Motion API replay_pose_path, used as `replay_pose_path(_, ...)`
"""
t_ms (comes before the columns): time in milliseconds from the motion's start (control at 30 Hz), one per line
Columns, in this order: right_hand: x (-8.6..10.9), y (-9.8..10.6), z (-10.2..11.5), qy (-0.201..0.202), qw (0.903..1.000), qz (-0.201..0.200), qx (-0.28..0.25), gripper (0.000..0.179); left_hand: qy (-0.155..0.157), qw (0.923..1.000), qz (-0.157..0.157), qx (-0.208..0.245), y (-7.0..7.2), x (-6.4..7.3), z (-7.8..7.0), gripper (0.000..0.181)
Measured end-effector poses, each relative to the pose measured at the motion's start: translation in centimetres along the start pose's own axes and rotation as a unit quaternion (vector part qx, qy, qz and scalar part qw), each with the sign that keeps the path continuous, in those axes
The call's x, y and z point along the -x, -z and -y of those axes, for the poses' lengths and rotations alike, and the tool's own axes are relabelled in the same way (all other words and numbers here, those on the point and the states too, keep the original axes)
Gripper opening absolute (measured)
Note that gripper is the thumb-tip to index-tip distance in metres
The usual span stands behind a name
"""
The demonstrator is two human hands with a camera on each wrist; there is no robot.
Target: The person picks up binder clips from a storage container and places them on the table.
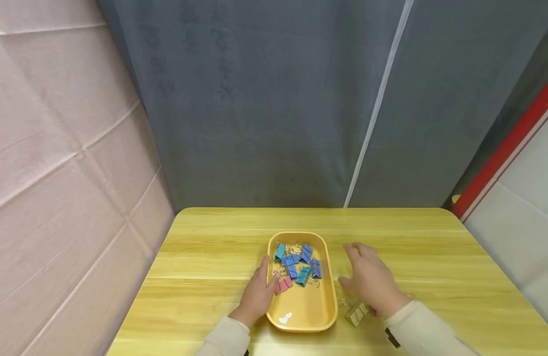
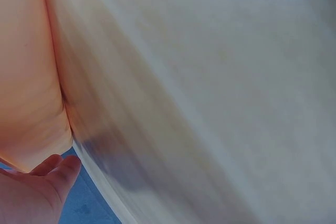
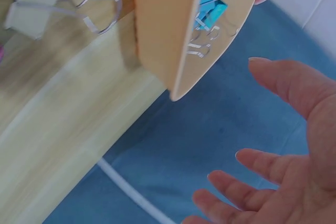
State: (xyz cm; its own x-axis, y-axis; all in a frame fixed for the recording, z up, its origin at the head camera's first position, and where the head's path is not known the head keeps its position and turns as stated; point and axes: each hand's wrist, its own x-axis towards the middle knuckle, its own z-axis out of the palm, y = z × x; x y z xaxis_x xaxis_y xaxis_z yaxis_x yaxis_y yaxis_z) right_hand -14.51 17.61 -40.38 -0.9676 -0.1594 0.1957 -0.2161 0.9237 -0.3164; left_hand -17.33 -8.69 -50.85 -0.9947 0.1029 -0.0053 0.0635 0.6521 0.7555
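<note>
My left hand [image 1: 256, 291] holds the left side of a yellow tray [image 1: 310, 302], thumb over the rim and fingers along the outer wall. Inside lie several binder clips: blue ones [image 1: 290, 267], teal ones [image 1: 303, 275] and a pink one [image 1: 282, 285]. To the right of the tray, my right hand [image 1: 372, 279] hovers with fingers spread and nothing in them. A khaki binder clip [image 1: 356, 314] lies on the table between tray and right wrist. Something pink beside it is mostly hidden by that wrist. The right wrist view shows the right hand [image 3: 294, 166] apart from the tray wall [image 3: 165, 30].
The wood-grain table [image 1: 202, 267] reaches back to a grey curtain [image 1: 265, 123]. A pale draped sheet [image 1: 64, 148] hangs on the left. On the right stands a white wall with a red band [image 1: 514, 148].
</note>
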Motion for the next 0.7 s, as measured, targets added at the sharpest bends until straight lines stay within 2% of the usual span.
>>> replay_pose_path(167,-0.6,-0.4,1.4,0.003,0.9998,0.02,0.004,0.079,-0.012,0.9999,-0.002,-0.002,0.0,0.2,0.0,0.066)
replay_pose_path(467,-1.7,-1.7,3.6,0.039,0.9978,0.049,0.02,0.077,-0.022,0.9997,-0.002,-0.004,0.1,0.2,0.1,0.066)
replay_pose_path(700,-2.4,-2.5,4.8,0.053,0.9968,0.06,-0.002,0.074,-0.02,0.9998,-0.005,-0.006,0.0,0.2,0.0,0.066)
